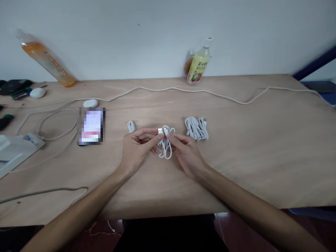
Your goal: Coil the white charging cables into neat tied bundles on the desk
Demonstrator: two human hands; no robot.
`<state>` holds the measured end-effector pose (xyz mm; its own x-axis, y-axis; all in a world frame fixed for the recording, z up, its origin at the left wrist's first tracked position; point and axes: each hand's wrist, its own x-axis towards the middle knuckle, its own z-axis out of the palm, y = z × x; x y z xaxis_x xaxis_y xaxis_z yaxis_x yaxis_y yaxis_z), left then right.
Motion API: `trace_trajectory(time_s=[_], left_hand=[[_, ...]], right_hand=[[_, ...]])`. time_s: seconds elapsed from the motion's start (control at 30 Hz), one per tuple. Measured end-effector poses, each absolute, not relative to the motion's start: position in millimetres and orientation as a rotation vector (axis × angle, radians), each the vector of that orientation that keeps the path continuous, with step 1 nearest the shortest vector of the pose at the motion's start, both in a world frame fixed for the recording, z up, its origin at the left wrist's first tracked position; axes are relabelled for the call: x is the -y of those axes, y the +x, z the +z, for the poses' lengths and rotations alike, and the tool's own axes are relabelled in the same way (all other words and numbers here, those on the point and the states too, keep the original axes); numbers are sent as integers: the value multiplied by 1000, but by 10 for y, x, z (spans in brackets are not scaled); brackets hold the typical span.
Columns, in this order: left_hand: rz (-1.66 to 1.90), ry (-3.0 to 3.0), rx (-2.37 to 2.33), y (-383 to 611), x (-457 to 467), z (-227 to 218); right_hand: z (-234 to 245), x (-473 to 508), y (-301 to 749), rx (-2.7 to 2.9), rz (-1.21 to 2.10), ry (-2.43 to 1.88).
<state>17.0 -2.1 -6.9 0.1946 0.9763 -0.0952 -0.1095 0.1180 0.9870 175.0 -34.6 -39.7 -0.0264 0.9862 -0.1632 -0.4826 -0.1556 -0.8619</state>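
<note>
Between my two hands is a white USB cable (pixel 166 149), its loops hanging just above the wooden table. My left hand (pixel 138 145) pinches it near a USB plug (pixel 160 131), whose metal end faces up. On the other side, my right hand (pixel 185 148) grips the cable by its second end, partly covered by the fingertips. A small white cable bundle (pixel 131 126) lies just beyond my left hand. Beyond my right hand rests a larger group of coiled white cables (pixel 196 128).
A phone (pixel 91 126) and a white earbud case (pixel 90 103) lie to the left, near a power strip (pixel 23 154). Along the wall stand an orange drink bottle (pixel 49 63) and a yellow-labelled bottle (pixel 199 65). A long white cord (pixel 170 89) crosses the table (pixel 262 150).
</note>
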Motion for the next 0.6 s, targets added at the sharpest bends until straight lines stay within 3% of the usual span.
trace_trajectory(time_s=[0.6], left_hand=[[1104, 1084, -1005, 178, 38, -112]], right_hand=[[-406, 348, 1735, 750, 1534, -926]])
